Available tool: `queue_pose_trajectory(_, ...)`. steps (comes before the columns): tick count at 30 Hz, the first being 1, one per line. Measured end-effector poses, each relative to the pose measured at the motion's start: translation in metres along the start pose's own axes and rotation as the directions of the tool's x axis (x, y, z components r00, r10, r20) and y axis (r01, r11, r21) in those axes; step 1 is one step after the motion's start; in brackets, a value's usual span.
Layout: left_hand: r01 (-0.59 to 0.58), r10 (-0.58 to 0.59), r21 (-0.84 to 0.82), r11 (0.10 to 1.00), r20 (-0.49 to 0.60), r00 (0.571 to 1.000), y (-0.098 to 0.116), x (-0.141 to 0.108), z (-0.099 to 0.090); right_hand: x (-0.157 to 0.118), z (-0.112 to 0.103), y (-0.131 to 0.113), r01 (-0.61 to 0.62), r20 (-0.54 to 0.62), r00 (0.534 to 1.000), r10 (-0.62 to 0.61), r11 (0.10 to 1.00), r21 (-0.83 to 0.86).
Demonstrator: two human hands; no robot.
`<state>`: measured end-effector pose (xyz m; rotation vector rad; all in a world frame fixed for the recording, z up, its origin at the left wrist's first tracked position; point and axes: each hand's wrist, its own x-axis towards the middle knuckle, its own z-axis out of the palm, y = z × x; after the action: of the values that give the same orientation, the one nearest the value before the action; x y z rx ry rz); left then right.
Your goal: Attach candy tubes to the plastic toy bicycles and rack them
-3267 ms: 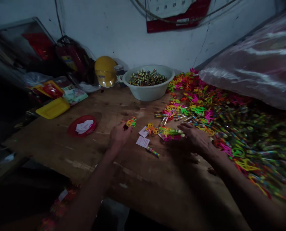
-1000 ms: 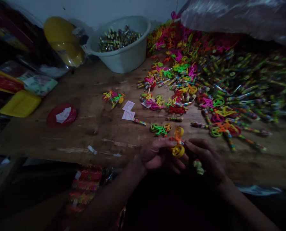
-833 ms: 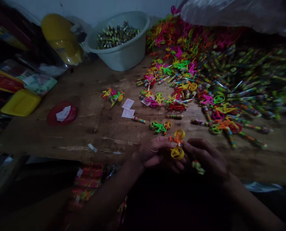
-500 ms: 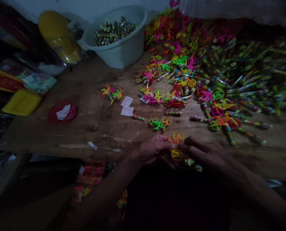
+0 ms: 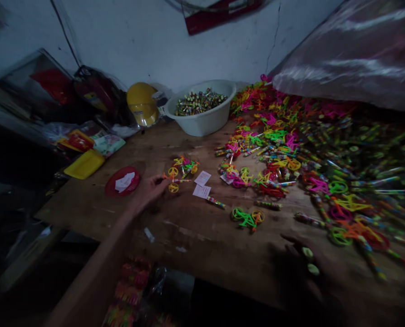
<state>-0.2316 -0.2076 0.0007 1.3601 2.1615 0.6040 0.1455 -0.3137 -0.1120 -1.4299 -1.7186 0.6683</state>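
My left hand [image 5: 157, 187] reaches out over the left part of the table, its fingers closed on a small plastic toy bicycle [image 5: 173, 180] with an orange frame and yellow wheels. A patterned tube sticks out of this toy to the right. Just behind it lies a small cluster of similar toy bicycles [image 5: 189, 166]. My right hand [image 5: 299, 268] is dark and blurred near the front edge; the pale ends of two patterned tubes [image 5: 310, 261] show in its grip. Between the hands lie a green toy bicycle [image 5: 246, 219] and a loose tube [image 5: 216, 202].
A pale tub [image 5: 202, 123] full of tubes stands at the back. Heaps of toy bicycles [image 5: 257, 102] and tubes [image 5: 369, 150] cover the right side. Paper slips [image 5: 201, 191] lie mid-table. A red dish [image 5: 111, 185] with paper and a yellow tray [image 5: 85, 164] are at left.
My hands have parted. The left one carried the orange and yellow toy bicycle leftward to the small cluster; the right one moved right with its tubes. The view has tilted up.
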Motion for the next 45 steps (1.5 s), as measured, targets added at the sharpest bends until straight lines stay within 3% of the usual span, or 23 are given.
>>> queue_pose_trajectory(2, -0.057, 0.154, 0.409, 0.911, -0.208, 0.966, -0.001, 0.016, -0.003, -0.001, 0.000, -0.003, 0.008, -0.002, 1.000, -0.008, 1.000, 0.016)
queue_pose_trajectory(4, -0.096, 0.366, 0.612, 0.785, -0.334, 0.869, 0.007, 0.020, 0.011, -0.003, 0.000, -0.004, 0.036, 0.026, 0.999, -0.036, 0.999, 0.015)
queue_pose_trajectory(5, -0.154, 0.462, 0.646, 0.747, -0.339, 0.820, 0.014, 0.019, 0.023, -0.005, 0.000, -0.003, 0.046, 0.044, 0.998, -0.046, 0.999, 0.003)
queue_pose_trajectory(7, -0.369, 0.624, 0.648, 0.667, -0.215, 0.751, 0.034, 0.012, 0.052, -0.008, 0.000, 0.000, 0.053, 0.068, 0.996, -0.051, 0.998, -0.028)
queue_pose_trajectory(9, -0.619, 0.756, 0.593, 0.515, 0.026, 0.654, 0.055, 0.008, 0.082, -0.009, -0.002, 0.000, 0.053, 0.069, 0.996, -0.049, 0.997, -0.054)
queue_pose_trajectory(10, -0.686, 0.787, 0.569, 0.454, 0.105, 0.609, 0.065, 0.009, 0.095, -0.008, -0.002, -0.001, 0.041, 0.073, 0.997, -0.037, 0.997, -0.066)
queue_pose_trajectory(12, -0.764, 0.798, 0.513, 0.391, 0.223, 0.559, 0.078, 0.016, 0.116, -0.005, -0.005, -0.007, 0.024, 0.072, 0.997, -0.018, 0.996, -0.086)
queue_pose_trajectory(15, -0.809, 0.787, 0.434, 0.396, 0.293, 0.543, 0.085, 0.033, 0.131, 0.001, -0.009, -0.021, 0.026, 0.052, 0.998, -0.022, 0.997, -0.071)
queue_pose_trajectory(18, -0.822, 0.806, 0.264, 0.504, 0.199, 0.558, 0.090, 0.043, 0.128, 0.004, -0.013, -0.029, 0.049, 0.018, 0.999, -0.049, 0.999, -0.022)
queue_pose_trajectory(19, -0.810, 0.802, 0.201, 0.551, 0.140, 0.581, 0.092, 0.043, 0.124, 0.004, -0.013, -0.030, 0.042, 0.001, 0.999, -0.042, 0.999, -0.020)
queue_pose_trajectory(20, -0.779, 0.778, 0.130, 0.614, 0.066, 0.624, 0.095, 0.040, 0.121, 0.005, -0.013, -0.029, 0.026, -0.004, 1.000, -0.026, 0.999, -0.025)
queue_pose_trajectory(22, -0.657, 0.657, -0.103, 0.747, -0.040, 0.753, 0.099, 0.029, 0.116, 0.008, -0.010, -0.027, -0.004, -0.025, 1.000, 0.003, 0.999, -0.032)
queue_pose_trajectory(24, -0.406, 0.481, -0.477, 0.780, 0.041, 0.876, 0.101, 0.011, 0.115, 0.014, -0.005, -0.027, -0.039, -0.013, 0.999, 0.038, 0.998, -0.045)
queue_pose_trajectory(25, -0.227, 0.417, -0.645, 0.730, 0.156, 0.896, 0.101, 0.000, 0.117, 0.019, -0.002, -0.029, -0.058, 0.002, 0.998, 0.058, 0.997, -0.057)
queue_pose_trajectory(28, 0.221, 0.378, -0.820, 0.528, 0.459, 0.804, 0.095, -0.034, 0.125, 0.031, 0.009, -0.034, -0.021, 0.075, 0.997, 0.024, 0.999, -0.041)
queue_pose_trajectory(30, 0.357, 0.361, -0.810, 0.465, 0.542, 0.759, 0.089, -0.054, 0.129, 0.034, 0.013, -0.035, 0.049, 0.113, 0.992, -0.052, 0.998, 0.031)
queue_pose_trajectory(32, 0.400, 0.339, -0.788, 0.468, 0.579, 0.741, 0.083, -0.068, 0.132, 0.032, 0.012, -0.034, 0.066, 0.104, 0.992, -0.076, 0.994, 0.092)
queue_pose_trajectory(36, 0.324, 0.316, -0.708, 0.628, 0.611, 0.725, 0.076, -0.079, 0.135, 0.026, -0.003, -0.038, -0.074, -0.013, 0.997, 0.076, 0.992, 0.102)
queue_pose_trajectory(39, 0.031, 0.374, -0.547, 0.837, 0.613, 0.696, 0.077, -0.083, 0.138, 0.037, -0.019, -0.048, -0.031, -0.103, 0.994, 0.030, 0.999, -0.012)
queue_pose_trajectory(40, -0.104, 0.427, -0.492, 0.865, 0.609, 0.668, 0.079, -0.085, 0.139, 0.043, -0.023, -0.050, 0.027, -0.067, 0.997, -0.031, 0.998, -0.058)
queue_pose_trajectory(42, -0.354, 0.548, -0.421, 0.835, 0.585, 0.598, 0.084, -0.088, 0.139, 0.055, -0.031, -0.052, 0.141, 0.133, 0.983, -0.126, 0.983, -0.115)
queue_pose_trajectory(44, -0.493, 0.625, -0.388, 0.779, 0.542, 0.562, 0.090, -0.088, 0.138, 0.061, -0.036, -0.051, 0.191, 0.344, 0.929, -0.138, 0.973, -0.127)
queue_pose_trajectory(45, -0.506, 0.629, -0.378, 0.775, 0.543, 0.557, 0.093, -0.087, 0.137, 0.062, -0.038, -0.049, 0.187, 0.395, 0.910, -0.125, 0.974, -0.125)
